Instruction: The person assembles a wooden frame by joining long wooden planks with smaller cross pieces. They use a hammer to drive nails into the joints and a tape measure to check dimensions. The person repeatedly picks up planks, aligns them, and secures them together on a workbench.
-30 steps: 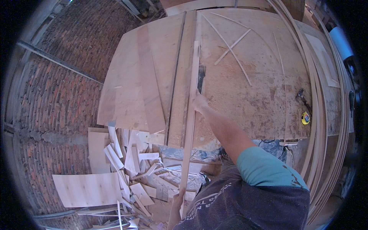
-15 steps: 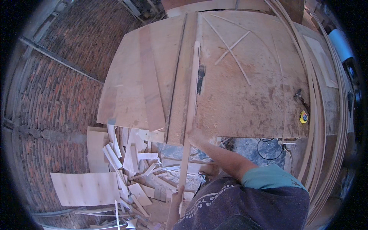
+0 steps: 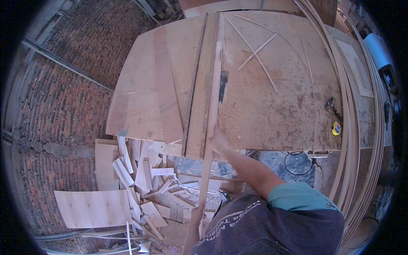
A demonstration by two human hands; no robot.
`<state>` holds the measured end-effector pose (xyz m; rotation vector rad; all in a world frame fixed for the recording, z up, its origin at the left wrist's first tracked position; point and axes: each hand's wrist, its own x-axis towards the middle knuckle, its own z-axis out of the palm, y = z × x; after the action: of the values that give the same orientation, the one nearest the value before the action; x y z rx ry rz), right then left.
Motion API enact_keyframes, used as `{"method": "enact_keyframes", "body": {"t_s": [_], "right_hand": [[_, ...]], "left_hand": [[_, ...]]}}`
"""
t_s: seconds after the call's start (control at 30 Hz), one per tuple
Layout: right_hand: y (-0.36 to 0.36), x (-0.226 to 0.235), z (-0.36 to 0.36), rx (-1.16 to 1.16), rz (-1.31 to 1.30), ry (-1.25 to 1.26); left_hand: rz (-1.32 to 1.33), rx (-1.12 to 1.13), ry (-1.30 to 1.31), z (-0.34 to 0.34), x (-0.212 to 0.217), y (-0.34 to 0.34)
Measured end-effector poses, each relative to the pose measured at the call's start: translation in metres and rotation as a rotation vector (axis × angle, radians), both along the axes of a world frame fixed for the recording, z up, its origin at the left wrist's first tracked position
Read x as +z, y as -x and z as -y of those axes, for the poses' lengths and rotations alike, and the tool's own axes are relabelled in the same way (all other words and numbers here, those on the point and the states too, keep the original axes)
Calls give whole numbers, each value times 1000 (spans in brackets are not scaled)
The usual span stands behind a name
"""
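A long, narrow wooden strip (image 3: 206, 178) reaches from near my body onto the plywood worktable (image 3: 263, 123). It lies along a straight wooden fence board (image 3: 203, 93) with a dark edge. My right hand (image 3: 216, 140) is closed on the strip at the table's near edge, its fingers partly hidden. Lower down, my left hand (image 3: 196, 213) wraps round the strip near its close end, which is partly hidden by the hand and my shirt. Just right of the strip on the tabletop is a dark slot-like patch (image 3: 222, 87).
Thin offcut strips (image 3: 255, 55) lie crossed on the table's far part. A yellow tape measure (image 3: 336, 128) and a hammer-like tool (image 3: 332, 108) sit at the right, beside long boards (image 3: 352, 140). Scrap wood (image 3: 155, 214) heaps on the floor at left, near a brick wall (image 3: 59, 148).
The strip has moved slightly forward along the fence board. My right hand is farther forward, over the table's near edge; my left hand has barely shifted.
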<state>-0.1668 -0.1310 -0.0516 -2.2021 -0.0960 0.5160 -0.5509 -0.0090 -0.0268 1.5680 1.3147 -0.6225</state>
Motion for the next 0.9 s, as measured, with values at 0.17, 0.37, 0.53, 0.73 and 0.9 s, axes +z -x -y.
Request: {"method": "enact_keyframes", "body": {"t_s": [0.17,0.37,0.53,0.73,0.9], "right_hand": [[-19,-1,2,34,-38,41],[-35,13,3,34,-55,51],[-46,22,4,49,-79,30],[-62,6,3,54,-18,53],[-75,4,2,61,-24,82]], "left_hand": [[24,8,-53,3,-4,-15],[67,-20,-9,0,-7,-29],[25,-14,-21,-2,-12,-35],[51,-54,-54,-2,-20,-49],[50,-42,-60,0,-23,-59]]}}
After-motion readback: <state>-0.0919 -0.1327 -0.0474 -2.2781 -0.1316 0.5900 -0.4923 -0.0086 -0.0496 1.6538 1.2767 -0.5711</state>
